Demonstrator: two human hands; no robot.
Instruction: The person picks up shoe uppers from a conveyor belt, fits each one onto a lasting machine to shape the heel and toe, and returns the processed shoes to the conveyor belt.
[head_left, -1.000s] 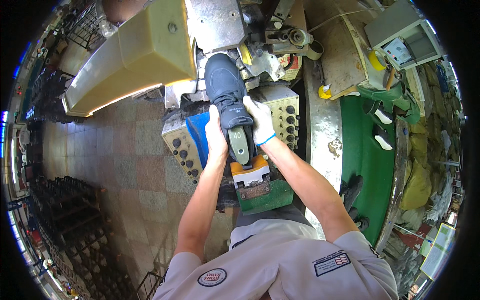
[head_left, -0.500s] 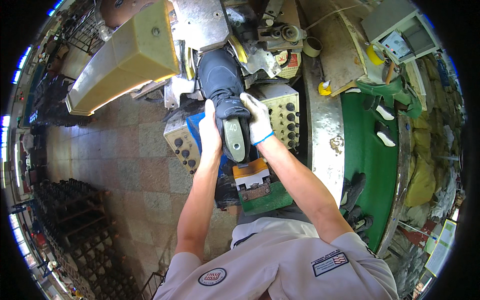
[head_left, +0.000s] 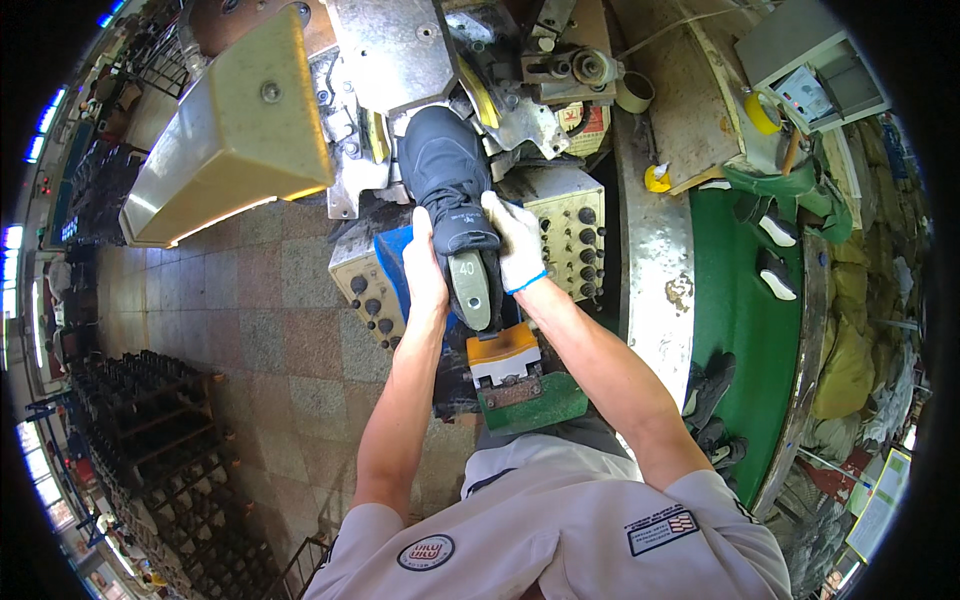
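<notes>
Tiled floor (head_left: 270,300), white-numbered shoe last (head_left: 468,287)

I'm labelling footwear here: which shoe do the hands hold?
The dark lace-up shoe with a grey shoe last inside, gripped between the left hand and right hand. The black-and-white shoes lie apart on the green surface at right.

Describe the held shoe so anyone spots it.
Find the metal plate at top centre. Below it, the left hand and right hand hold a dark shoe. Unlike the white-soled shoes on the green strip, it shows a grey block at its opening.
</notes>
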